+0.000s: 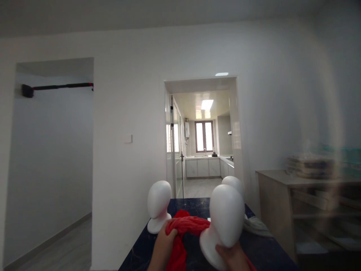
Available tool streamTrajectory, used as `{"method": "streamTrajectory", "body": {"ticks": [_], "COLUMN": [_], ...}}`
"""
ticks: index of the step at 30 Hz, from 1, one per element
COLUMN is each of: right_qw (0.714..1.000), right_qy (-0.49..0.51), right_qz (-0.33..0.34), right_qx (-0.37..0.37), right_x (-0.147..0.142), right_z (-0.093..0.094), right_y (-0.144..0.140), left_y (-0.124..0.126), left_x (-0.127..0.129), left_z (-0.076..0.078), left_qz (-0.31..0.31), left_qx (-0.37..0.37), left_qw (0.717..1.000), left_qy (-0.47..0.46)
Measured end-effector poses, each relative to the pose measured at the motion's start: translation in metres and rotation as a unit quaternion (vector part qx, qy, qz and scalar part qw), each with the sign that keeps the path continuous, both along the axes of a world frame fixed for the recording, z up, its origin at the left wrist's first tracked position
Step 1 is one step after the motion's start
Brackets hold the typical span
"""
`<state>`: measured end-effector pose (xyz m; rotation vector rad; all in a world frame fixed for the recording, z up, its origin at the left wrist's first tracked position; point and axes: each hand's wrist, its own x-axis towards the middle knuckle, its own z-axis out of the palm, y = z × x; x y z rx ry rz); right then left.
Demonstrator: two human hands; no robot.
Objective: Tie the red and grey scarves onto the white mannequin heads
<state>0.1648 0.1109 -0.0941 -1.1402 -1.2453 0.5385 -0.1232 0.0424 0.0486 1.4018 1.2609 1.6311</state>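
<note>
My left hand (165, 242) is closed on a red scarf (188, 225), its thumb lying over the bunched fabric. From there the scarf stretches right and passes behind the nearest white mannequin head (227, 214); another part hangs down beside my left wrist. My right hand (232, 256) is closed at that head's neck, under the chin, with some fingers hidden. This head leans to the right above its round base. A bit of red fabric shows beside my right wrist; whether the right hand also grips it, I cannot tell.
A second mannequin head (159, 199) stands at the left edge of the dark blue table (194, 203); a third head (232, 182) is partly hidden behind the nearest one. Grey fabric (258, 226) lies at the right. A shelf unit (275, 195) stands beyond, and a doorway opens onto a kitchen.
</note>
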Motion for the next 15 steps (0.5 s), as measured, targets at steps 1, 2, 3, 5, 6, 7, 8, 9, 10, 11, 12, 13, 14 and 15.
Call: {"method": "streamTrajectory", "body": {"ticks": [1,2,3,5,6,7,8,9,10,11,12,13,14,15], "right_qw": [0.999,0.997,0.995,0.992,0.990,0.989,0.988,0.987,0.987,0.987,0.989,0.990,0.991,0.992], "right_qy": [0.040,0.068,0.086,0.107,0.115,0.122,0.126,0.127,0.128,0.125,0.120,0.115,0.110,0.105], "right_qz": [0.010,0.005,-0.005,-0.022,-0.034,-0.044,-0.050,-0.055,-0.057,-0.055,-0.052,-0.050,-0.050,-0.053], "right_qx": [-0.013,-0.027,-0.042,-0.063,-0.069,-0.071,-0.074,-0.079,-0.083,-0.080,-0.073,-0.065,-0.058,-0.051], "right_x": [0.007,0.014,0.020,0.029,0.031,0.031,0.031,0.029,0.027,0.025,0.022,0.020,0.018,0.016], "right_z": [0.008,0.016,0.023,0.035,0.039,0.042,0.043,0.044,0.043,0.042,0.041,0.039,0.038,0.036], "right_y": [-0.004,-0.007,-0.010,-0.015,-0.017,-0.017,-0.018,-0.017,-0.017,-0.017,-0.017,-0.017,-0.017,-0.017], "left_y": [-0.007,-0.014,-0.021,-0.030,-0.032,-0.031,-0.026,-0.019,-0.010,0.002,0.015,0.029,0.042,0.056], "left_x": [-0.006,-0.010,-0.012,-0.013,-0.012,-0.010,-0.008,-0.006,-0.003,-0.001,0.000,0.002,0.003,0.004], "left_z": [0.016,0.033,0.050,0.082,0.096,0.109,0.120,0.129,0.135,0.139,0.142,0.143,0.144,0.145], "left_qz": [-0.002,-0.007,-0.013,-0.028,-0.037,-0.048,-0.059,-0.067,-0.072,-0.072,-0.068,-0.061,-0.054,-0.048], "left_qx": [0.030,0.057,0.081,0.119,0.132,0.139,0.143,0.144,0.143,0.143,0.144,0.146,0.149,0.150], "left_qw": [0.997,0.991,0.981,0.964,0.958,0.954,0.950,0.947,0.946,0.946,0.948,0.952,0.956,0.960], "left_qy": [-0.064,-0.125,-0.178,-0.236,-0.251,-0.262,-0.271,-0.279,-0.283,-0.283,-0.276,-0.263,-0.247,-0.231]}}
